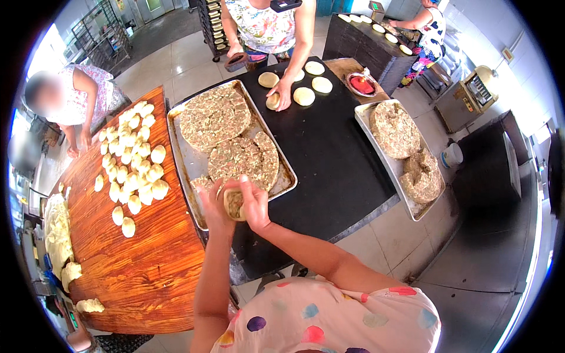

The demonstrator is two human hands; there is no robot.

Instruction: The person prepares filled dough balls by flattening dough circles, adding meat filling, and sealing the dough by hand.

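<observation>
In front of me my left hand (215, 207) and my right hand (254, 205) are cupped round a round of dough (234, 207) with brownish-green filling showing inside its open rim. My fingers press at the dough's edge from both sides. Just beyond my hands lies a metal tray (289, 183) with big mounds of the same speckled filling (242, 160). The nearer mound has a hollow scooped from its edge, and part of it is hidden behind my hands. On a wooden table (147, 259) to the left, several small dough pieces (135, 154) are heaped.
Across the black work surface (329, 159) a person presses pale dough discs (303, 96). A second tray of filling (393, 130) lies along the right edge, near a bowl with red contents (361, 85). Another person stands at the far left. A dough slab (57, 235) lies at the wooden table's left.
</observation>
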